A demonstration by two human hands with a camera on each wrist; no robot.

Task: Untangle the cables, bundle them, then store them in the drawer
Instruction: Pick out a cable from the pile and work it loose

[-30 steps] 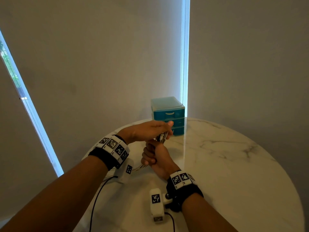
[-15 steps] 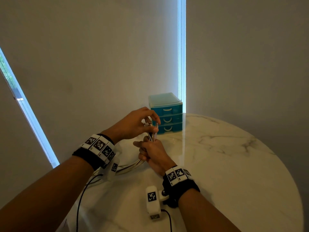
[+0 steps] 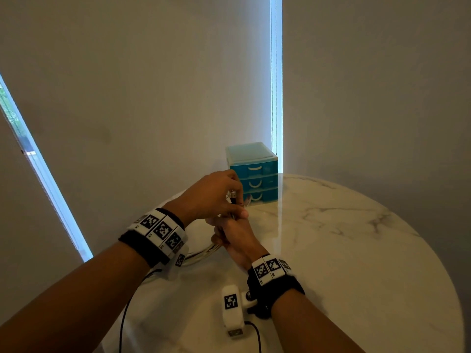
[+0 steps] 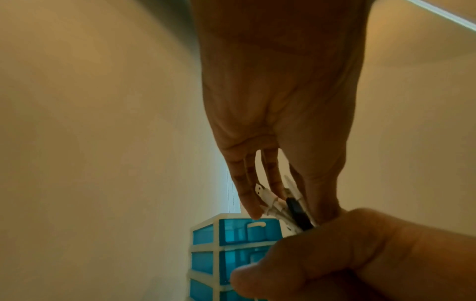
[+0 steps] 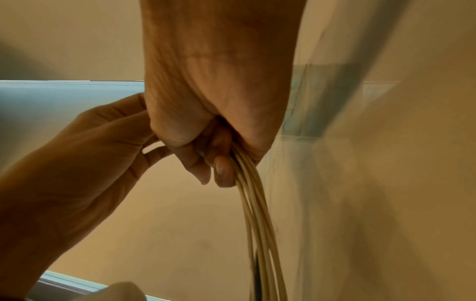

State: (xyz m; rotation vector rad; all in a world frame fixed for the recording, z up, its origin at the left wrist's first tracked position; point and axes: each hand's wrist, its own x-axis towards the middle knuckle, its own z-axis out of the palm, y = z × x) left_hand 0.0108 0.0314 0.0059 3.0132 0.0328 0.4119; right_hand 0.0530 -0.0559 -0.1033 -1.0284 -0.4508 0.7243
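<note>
Several white cables and a black one are gathered into one bundle (image 5: 257,205). My right hand (image 3: 233,236) grips the bundle in a fist above the marble table (image 3: 331,250). The plug ends (image 4: 278,205) stick up out of the fist. My left hand (image 3: 237,202) pinches these plug ends from above, between thumb and fingers. The rest of the bundle hangs down and loops on the table (image 3: 201,252) behind my left wrist. The teal three-drawer unit (image 3: 253,171) stands at the table's far edge just beyond my hands, with all its drawers closed.
The round marble table stretches right and toward me. Walls with window blinds stand close behind the drawer unit. Black wires from the wrist cameras (image 3: 125,317) run over the near left part of the table.
My left hand has lifted off the top of the bundle and now pinches the plug ends. Both hands have drifted slightly left; the right fist keeps its hold.
</note>
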